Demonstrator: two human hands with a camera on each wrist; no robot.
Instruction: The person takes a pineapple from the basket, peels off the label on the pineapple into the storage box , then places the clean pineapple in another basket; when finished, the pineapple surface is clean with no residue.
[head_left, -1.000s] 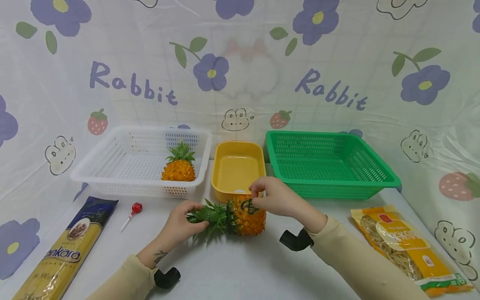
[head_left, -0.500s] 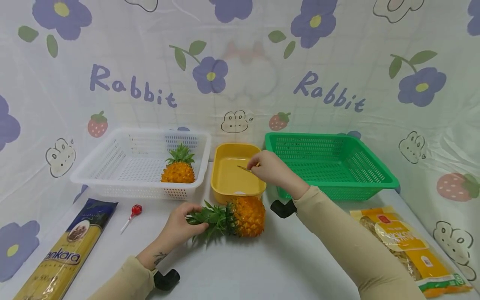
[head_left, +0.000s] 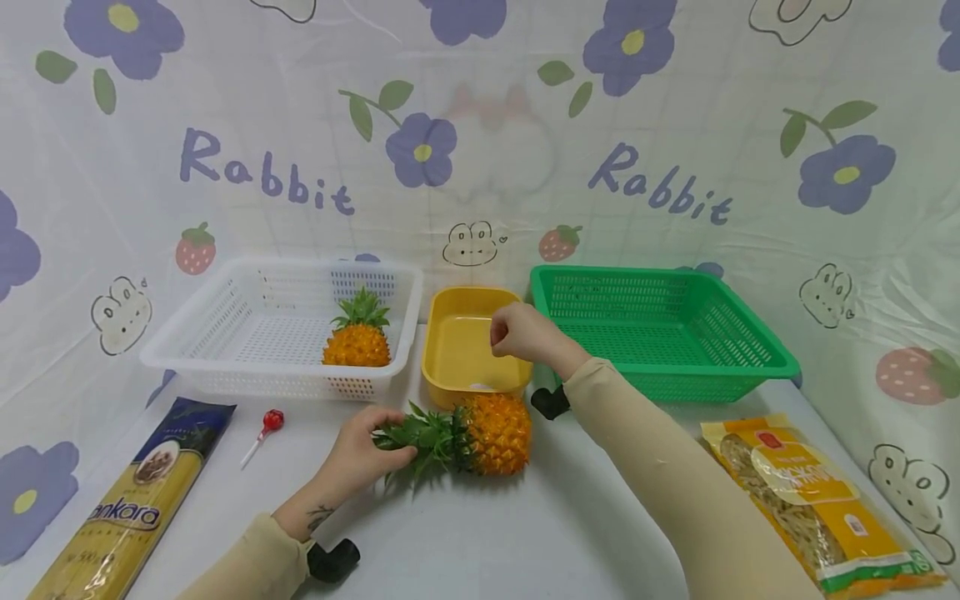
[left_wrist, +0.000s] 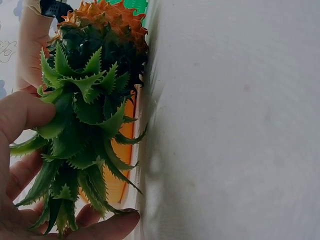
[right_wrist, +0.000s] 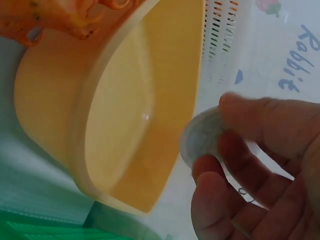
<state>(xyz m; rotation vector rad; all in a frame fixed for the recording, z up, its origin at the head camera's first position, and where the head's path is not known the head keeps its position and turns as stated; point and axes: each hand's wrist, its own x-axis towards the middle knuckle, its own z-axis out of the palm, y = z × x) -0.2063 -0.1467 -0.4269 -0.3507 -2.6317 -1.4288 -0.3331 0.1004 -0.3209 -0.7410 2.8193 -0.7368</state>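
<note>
In the head view a toy-like orange pineapple point(head_left: 497, 435) lies on its side on the white table, crown to the left. My left hand point(head_left: 360, 446) holds its green crown point(left_wrist: 82, 127), thumb on one side and fingers on the other. Over the yellow bin point(head_left: 456, 350), my right hand point(head_left: 534, 337) pinches a round, pale sticker point(right_wrist: 201, 134) between thumb and fingers, as the right wrist view shows. From the head view the sticker is hidden. The pineapple's body lies just in front of the bin.
A white basket point(head_left: 247, 375) with another pineapple point(head_left: 358, 343) stands at left, a green basket point(head_left: 675, 383) at right. A spaghetti pack point(head_left: 131, 508) and a red lollipop point(head_left: 273, 419) lie left; a yellow noodle bag point(head_left: 817, 500) lies right.
My right hand has peeled the dark round sticker off the pineapple's body and carried it up and away over the yellow bin. My left hand has stayed on the crown.
</note>
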